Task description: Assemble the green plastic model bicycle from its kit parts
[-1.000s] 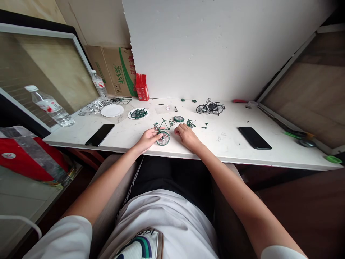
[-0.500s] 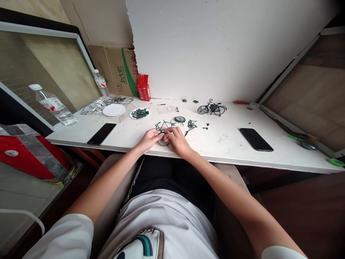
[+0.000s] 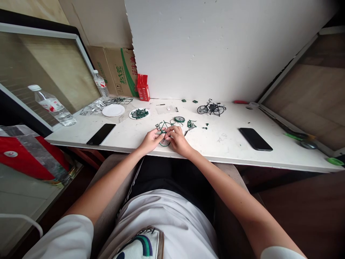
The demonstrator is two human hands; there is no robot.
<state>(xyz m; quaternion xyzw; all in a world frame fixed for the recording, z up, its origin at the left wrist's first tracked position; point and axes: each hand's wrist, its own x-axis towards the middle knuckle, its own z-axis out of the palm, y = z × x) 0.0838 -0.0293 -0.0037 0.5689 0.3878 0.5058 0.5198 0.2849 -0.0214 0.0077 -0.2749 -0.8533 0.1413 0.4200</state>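
Observation:
Between my two hands is a small green model bicycle (image 3: 165, 126), its frame pointing away from me and its spoked wheel (image 3: 164, 142) low, near the table's front edge. My left hand (image 3: 151, 139) pinches it from the left. From the right, the fingertips of my right hand (image 3: 178, 139) close on it just above the wheel, and they hide the exact grip point. Just beyond my right hand lies a loose green wheel (image 3: 179, 119). Beside it are green frame parts (image 3: 191, 124) and a thin dark tool (image 3: 185, 133).
On the white table (image 3: 215, 144) stands a finished black model bicycle (image 3: 211, 108). A plate of green parts (image 3: 139, 114), an empty white plate (image 3: 113, 110), two phones (image 3: 101, 134), water bottles (image 3: 54, 106), a red box (image 3: 143, 88) and a carton (image 3: 115, 72) lie around.
Both hands stay on the green model bicycle. Its lower wheel shows more now, as my right fingers have shifted slightly to the right and up.

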